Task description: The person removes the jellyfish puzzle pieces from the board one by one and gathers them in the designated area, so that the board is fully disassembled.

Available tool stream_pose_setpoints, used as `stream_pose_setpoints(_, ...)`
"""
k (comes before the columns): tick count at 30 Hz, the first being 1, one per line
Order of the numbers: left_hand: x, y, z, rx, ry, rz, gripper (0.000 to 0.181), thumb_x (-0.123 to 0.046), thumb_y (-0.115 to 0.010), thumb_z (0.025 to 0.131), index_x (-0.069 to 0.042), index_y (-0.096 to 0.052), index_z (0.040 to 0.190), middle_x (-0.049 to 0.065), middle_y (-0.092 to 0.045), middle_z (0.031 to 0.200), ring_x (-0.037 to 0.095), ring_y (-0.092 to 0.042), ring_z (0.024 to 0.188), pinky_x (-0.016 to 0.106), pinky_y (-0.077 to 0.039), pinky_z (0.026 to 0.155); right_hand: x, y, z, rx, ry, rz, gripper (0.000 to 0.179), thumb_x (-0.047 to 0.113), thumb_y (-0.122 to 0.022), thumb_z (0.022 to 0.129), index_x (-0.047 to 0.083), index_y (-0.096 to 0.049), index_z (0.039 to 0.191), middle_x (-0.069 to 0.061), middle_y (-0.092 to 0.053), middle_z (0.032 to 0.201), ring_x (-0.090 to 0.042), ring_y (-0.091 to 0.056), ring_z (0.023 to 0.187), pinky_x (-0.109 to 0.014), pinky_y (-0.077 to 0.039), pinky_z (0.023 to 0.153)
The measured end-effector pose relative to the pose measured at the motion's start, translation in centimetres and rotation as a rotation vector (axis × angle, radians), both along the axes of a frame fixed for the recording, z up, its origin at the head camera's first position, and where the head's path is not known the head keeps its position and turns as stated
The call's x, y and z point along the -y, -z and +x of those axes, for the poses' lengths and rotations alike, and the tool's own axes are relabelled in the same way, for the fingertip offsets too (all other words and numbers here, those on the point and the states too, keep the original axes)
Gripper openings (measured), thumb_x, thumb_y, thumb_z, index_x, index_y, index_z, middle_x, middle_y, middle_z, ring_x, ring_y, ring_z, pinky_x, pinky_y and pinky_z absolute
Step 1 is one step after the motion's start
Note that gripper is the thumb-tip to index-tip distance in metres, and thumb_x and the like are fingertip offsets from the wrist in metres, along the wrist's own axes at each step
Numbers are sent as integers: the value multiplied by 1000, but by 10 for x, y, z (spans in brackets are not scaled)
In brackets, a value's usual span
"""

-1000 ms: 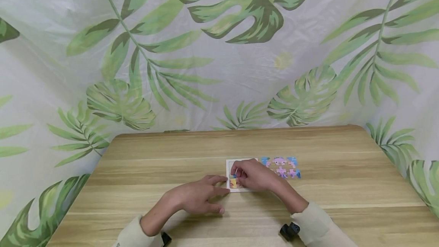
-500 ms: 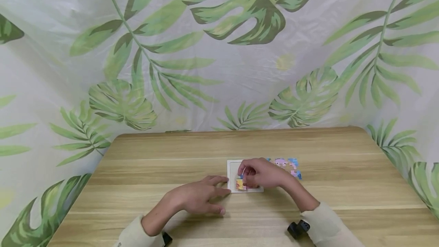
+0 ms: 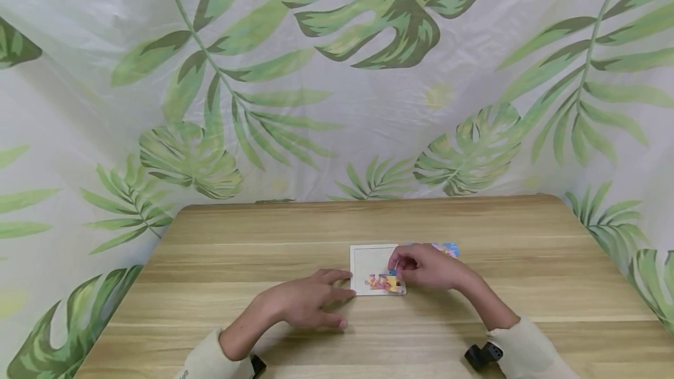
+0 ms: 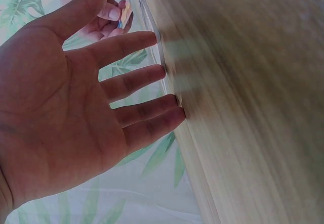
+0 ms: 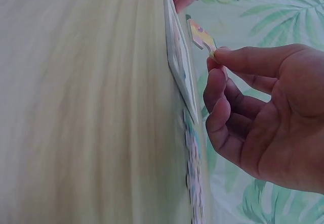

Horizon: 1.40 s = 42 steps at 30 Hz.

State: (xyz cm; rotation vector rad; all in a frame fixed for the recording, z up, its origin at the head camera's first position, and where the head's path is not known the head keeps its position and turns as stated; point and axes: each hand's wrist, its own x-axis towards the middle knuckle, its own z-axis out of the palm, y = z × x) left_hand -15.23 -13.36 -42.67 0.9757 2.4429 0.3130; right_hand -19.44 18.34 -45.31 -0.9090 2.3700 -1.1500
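Note:
A yellow puzzle piece with a blue edge is pinched between the thumb and fingertips of my right hand. In the right wrist view the puzzle piece is tilted and held clear of the surface. Below it lies a white puzzle tray; pink and yellow pieces sit along its lower part. My left hand rests beside the tray, its straight fingertips at the tray's left edge. The left wrist view shows those fingers spread and holding nothing.
Several loose blue and pink puzzle pieces lie right of the tray, partly hidden behind my right hand. All this is on a wooden table. A leaf-patterned curtain hangs behind the far edge.
My right hand has moved right with the yellow piece, from the tray's lower left to its right side. More of the tray and its pieces now shows. My left hand has stayed put.

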Motion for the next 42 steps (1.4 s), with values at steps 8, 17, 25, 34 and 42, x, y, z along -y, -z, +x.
stream_pose_setpoints(8, -1, -1, 0, -7, -3, -4, 59, -47, -70, 104, -22, -60, 155, 5, -35, 175, 30, -33, 162, 52, -43, 124, -22, 1, 5, -33, 7, -5, 9, 9, -71, 103, 4, -72, 111, -1, -74, 99, -3, -61, 86, -22, -54, 79)
stream_pose_setpoints(17, -1, -2, 1, 2, -2, -2, 60, -48, -70, 103, -21, -59, 155, 5, -35, 175, 31, -32, 162, 52, -42, 124, -44, 6, 10, 10, 21, -23, 8, 7, -70, 104, 3, -71, 111, -4, -72, 98, -4, -60, 85, -21, -54, 77)
stream_pose_setpoints(25, 0, -3, 1, 3, 0, 3, 60, -48, -70, 103, -20, -60, 155, 6, -35, 175, 31, -32, 162, 53, -42, 124, -50, 5, 12, 20, 5, -26, 11, 4, -68, 104, -1, -71, 113, -6, -73, 96, -3, -59, 85, -21, -54, 77)
stream_pose_setpoints(34, 0, -2, 2, -1, -4, 0, 60, -49, -70, 103, -21, -60, 155, 5, -36, 174, 30, -33, 162, 53, -43, 124, -45, 7, 11, -3, 22, 18, 8, 5, -70, 103, 2, -72, 109, -1, -71, 98, -2, -59, 84, -21, -54, 76)
stream_pose_setpoints(42, -1, -1, 2, 5, -17, -14, 59, -49, -69, 104, -23, -59, 156, 3, -35, 175, 30, -31, 162, 53, -43, 123, -39, 6, 13, -64, 64, 98, 8, 3, -71, 101, 8, -75, 105, 3, -72, 93, -1, -59, 83, -22, -53, 73)
